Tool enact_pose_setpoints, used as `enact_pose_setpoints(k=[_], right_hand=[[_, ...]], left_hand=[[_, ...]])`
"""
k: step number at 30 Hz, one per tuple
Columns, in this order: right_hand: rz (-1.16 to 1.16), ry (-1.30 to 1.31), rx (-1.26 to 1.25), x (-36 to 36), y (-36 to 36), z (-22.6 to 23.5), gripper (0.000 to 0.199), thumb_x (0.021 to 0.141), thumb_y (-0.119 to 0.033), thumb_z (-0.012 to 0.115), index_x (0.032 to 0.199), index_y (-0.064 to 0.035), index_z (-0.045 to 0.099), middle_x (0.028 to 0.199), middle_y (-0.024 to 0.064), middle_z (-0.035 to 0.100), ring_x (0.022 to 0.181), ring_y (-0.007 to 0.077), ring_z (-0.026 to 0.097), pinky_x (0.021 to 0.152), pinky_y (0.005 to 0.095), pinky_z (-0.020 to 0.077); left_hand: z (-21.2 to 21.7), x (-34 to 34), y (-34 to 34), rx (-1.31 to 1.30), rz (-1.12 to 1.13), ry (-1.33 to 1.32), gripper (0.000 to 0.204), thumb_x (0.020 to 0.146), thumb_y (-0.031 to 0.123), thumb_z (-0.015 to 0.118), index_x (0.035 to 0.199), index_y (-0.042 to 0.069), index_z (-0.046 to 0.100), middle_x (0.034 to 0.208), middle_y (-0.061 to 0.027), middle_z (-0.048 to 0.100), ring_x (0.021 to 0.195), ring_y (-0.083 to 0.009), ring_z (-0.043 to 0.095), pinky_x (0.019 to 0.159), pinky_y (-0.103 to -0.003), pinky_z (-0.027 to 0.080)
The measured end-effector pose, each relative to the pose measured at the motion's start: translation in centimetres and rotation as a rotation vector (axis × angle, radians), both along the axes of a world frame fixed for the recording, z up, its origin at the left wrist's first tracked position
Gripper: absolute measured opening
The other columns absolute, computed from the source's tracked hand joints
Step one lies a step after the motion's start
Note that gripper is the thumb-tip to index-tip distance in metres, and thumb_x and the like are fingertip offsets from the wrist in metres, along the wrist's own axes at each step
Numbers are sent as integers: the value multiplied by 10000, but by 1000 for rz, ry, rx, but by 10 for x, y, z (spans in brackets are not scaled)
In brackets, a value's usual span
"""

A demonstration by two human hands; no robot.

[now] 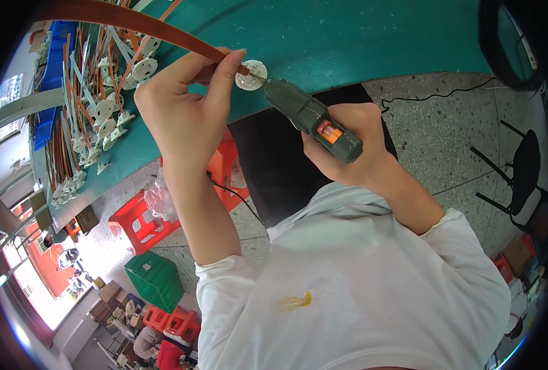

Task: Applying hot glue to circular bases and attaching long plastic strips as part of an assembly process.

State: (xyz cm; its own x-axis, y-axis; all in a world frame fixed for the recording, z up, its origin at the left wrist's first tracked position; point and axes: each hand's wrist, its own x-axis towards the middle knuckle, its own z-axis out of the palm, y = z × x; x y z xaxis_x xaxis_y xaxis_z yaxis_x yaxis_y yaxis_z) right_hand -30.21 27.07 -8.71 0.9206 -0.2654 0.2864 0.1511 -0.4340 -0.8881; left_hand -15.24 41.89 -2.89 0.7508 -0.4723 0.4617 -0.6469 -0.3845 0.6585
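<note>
my left hand [194, 102] is closed in a pinch on the end of a long, flat orange-brown strip [157, 26], which arcs away toward the upper left. under that end lies a small, white, round slotted disc [249, 84], at the near edge of the broad green tabletop [348, 37]. my right hand [357, 139] is wrapped around a dark green handheld power tool [295, 105] with an orange patch near its back end, and its thin tip points in at the disc, right beside the strip's end. the hands are apart, with the tool's nose bridging the gap. i can't tell whether my left fingertips also press on the disc.

the step in hand, as i judge it, is fixing the strip to the disc, with the tip at the joint. the next move calls for a steady left pinch and a straight push with the right, so the strip doesn't twist off its spot. to my left sits a heap of similar white discs with strips [105, 110].
</note>
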Motion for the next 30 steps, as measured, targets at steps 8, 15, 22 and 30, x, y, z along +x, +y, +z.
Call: enact_pose_setpoints(k=[8, 15, 22, 30], right_hand=[[20, 8, -37, 0, 1, 2, 101, 664, -24, 708, 632, -8, 614, 521, 74, 550, 417, 189, 532, 417, 292, 370], [24, 42, -39, 0, 3, 1, 86, 664, -33, 709, 640, -4, 631, 531, 82, 564, 428, 190, 553, 423, 289, 389], [15, 39, -40, -1, 4, 2, 98, 667, -33, 708, 631, -8, 621, 528, 82, 558, 429, 197, 549, 422, 296, 386], [-4, 17, -37, 0, 2, 2, 123, 673, -34, 706, 621, -15, 596, 525, 78, 545, 423, 201, 533, 417, 306, 371]], left_hand=[[0, 1, 0, 11, -1, -17, 99, 808, 90, 781, 839, -3, 762, 674, -64, 725, 612, -118, 705, 564, -211, 500], [-1, 1, 0, -3, 0, -10, 103, 810, 95, 781, 838, -3, 764, 678, -60, 728, 616, -111, 705, 561, -207, 501], [-1, 0, 1, -4, -1, 3, 105, 815, 100, 779, 844, 0, 767, 678, -59, 728, 616, -109, 703, 561, -206, 500], [0, 0, 0, 5, 10, 2, 109, 814, 103, 783, 843, -1, 766, 676, -59, 726, 615, -106, 700, 556, -207, 496]])
